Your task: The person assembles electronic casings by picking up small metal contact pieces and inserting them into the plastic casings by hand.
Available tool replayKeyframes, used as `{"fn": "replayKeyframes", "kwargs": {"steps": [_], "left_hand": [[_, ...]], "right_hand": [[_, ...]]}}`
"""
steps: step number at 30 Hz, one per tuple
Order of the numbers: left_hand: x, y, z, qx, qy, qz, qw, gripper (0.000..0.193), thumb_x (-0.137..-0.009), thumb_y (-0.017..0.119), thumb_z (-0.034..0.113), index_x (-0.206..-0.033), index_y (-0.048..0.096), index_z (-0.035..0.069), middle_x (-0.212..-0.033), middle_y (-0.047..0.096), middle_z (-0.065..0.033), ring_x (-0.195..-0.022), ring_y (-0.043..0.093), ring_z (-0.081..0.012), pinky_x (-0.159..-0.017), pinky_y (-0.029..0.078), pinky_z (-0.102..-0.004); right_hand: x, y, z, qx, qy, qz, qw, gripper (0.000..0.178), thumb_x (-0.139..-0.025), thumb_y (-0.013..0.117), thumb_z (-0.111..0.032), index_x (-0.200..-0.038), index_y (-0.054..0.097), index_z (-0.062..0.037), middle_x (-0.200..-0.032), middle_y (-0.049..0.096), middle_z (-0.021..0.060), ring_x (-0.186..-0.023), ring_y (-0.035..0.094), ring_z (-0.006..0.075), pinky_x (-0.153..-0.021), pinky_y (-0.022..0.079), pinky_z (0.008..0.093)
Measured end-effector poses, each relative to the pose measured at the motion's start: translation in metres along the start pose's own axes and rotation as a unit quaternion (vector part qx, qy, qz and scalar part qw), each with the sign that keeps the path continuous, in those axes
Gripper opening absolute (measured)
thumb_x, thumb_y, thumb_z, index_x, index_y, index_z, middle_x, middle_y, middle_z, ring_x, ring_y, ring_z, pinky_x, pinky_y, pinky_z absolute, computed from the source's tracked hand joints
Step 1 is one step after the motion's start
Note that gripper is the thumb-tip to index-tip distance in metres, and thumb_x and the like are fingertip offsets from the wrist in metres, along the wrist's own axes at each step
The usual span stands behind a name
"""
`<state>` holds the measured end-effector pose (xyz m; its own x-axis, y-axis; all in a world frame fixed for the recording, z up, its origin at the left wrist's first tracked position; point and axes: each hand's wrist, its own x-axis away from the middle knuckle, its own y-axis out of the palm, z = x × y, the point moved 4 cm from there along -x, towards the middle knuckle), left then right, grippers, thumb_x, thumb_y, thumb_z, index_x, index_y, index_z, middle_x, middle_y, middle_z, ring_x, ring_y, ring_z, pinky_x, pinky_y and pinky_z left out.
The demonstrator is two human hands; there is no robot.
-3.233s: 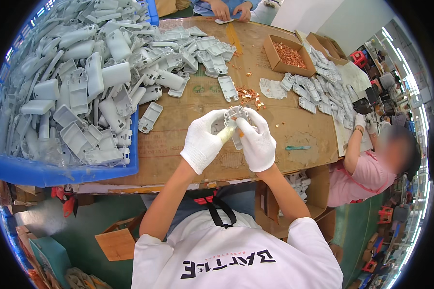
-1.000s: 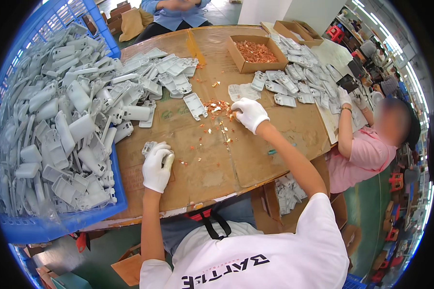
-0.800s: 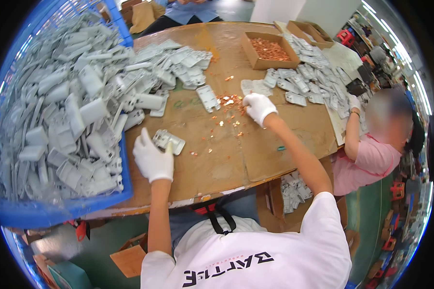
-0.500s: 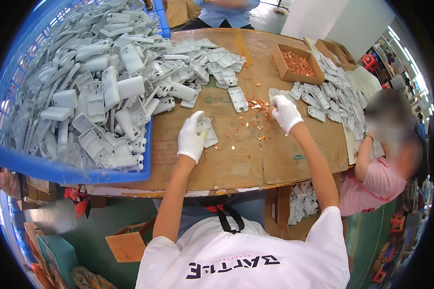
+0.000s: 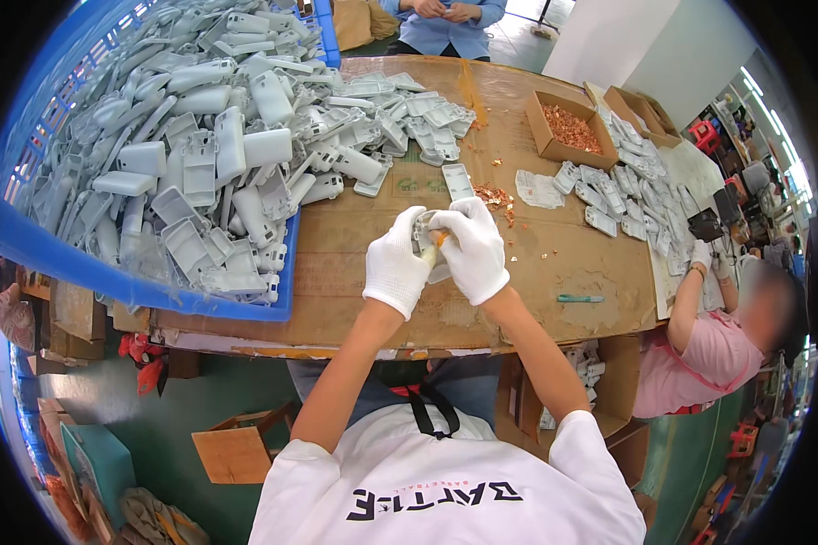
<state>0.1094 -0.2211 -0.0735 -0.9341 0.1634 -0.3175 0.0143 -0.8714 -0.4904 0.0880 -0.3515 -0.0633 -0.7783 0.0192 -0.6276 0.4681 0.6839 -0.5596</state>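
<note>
Both my hands wear white knitted gloves and meet above the middle of the cardboard-covered table (image 5: 354, 272). My left hand (image 5: 397, 265) is wrapped round a pale grey-white plastic casing (image 5: 439, 272), mostly hidden by the gloves. At the casing's upper end my right hand (image 5: 475, 252) pinches with its fingertips, where a small copper-coloured piece (image 5: 441, 238) shows. Just beyond the hands lies another casing (image 5: 457, 180), open side up. Beside it spreads a loose scatter of copper-coloured metal pieces (image 5: 493, 196).
A blue basket (image 5: 218, 304) heaped with casings stands at left, spilling onto the table. At right are a carton (image 5: 541, 145) of copper-coloured pieces, rows of casings (image 5: 609, 195), a clear bag (image 5: 538, 189) and a green pen (image 5: 580, 299). A person in pink (image 5: 700, 354) sits right; another sits across.
My right hand has come from beside the clear bag on the right to the casing, now pinching a copper-coloured piece. My left hand and its casing have moved slightly right.
</note>
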Motion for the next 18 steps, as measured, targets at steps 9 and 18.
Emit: {"fn": "replayKeyframes", "kwargs": {"steps": [9, 18], "left_hand": [[0.005, 0.004, 0.004, 0.01, 0.053, -0.026, 0.998, 0.047, -0.075, 0.073, 0.005, -0.121, 0.06, 0.01, -0.095, 0.07, -0.0158, -0.082, 0.071, -0.0279, -0.071, 0.056, -0.0343], [0.008, 0.008, -0.002, -0.018, 0.039, -0.024, 0.999, 0.05, -0.073, 0.077, 0.007, -0.12, 0.06, 0.01, -0.096, 0.07, -0.0154, -0.084, 0.07, -0.0297, -0.073, 0.056, -0.0345]], "right_hand": [[0.003, -0.008, 0.016, -0.099, 0.208, 0.002, 0.973, 0.028, -0.08, 0.064, -0.004, -0.107, 0.062, -0.0096, -0.095, 0.06, 0.0108, -0.089, 0.064, 0.029, -0.076, 0.052, 0.0381], [0.015, -0.003, 0.023, -0.089, 0.182, -0.119, 0.972, 0.025, -0.086, 0.06, -0.002, -0.11, 0.064, -0.0009, -0.094, 0.07, 0.015, -0.084, 0.069, 0.0185, -0.077, 0.053, 0.0298]]}}
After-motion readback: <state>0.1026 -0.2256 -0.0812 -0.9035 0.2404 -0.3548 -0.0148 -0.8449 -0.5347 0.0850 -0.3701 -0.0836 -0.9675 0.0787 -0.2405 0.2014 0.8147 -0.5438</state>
